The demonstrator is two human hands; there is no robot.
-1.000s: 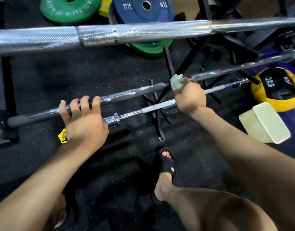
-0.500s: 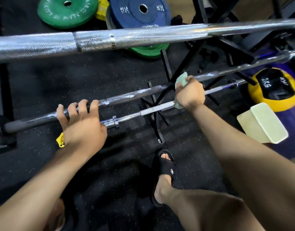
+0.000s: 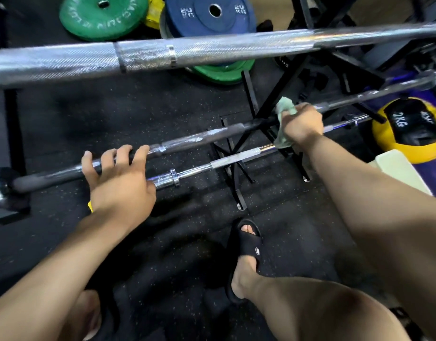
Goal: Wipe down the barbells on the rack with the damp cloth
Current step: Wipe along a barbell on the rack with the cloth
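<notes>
Gripping the dark grey middle barbell (image 3: 199, 140) with both hands: left hand (image 3: 118, 183) hooking four fingers over the shaft near its left end, just inside the black collar, thumb hidden; right hand (image 3: 301, 125) clenching the pale green damp cloth (image 3: 284, 108) around the same shaft further right, above the black steel rack frame (image 3: 283, 84). Cloth bunching out above the knuckles and hanging below the fist, tail overlapping the thin chrome lower barbell (image 3: 231, 159) in view; contact there not resolvable. Thick knurled silver upper barbell (image 3: 212, 51) crossing the whole frame above, untouched. Lying on the black speckled rubber floor (image 3: 113, 107) behind: green weight plate (image 3: 102, 14), blue weight plate (image 3: 212, 16). Sitting at right: yellow-and-black medicine ball (image 3: 408, 129), cream plastic container (image 3: 399, 168) just beside it. Standing below: foot in black slide sandal (image 3: 246, 244)
</notes>
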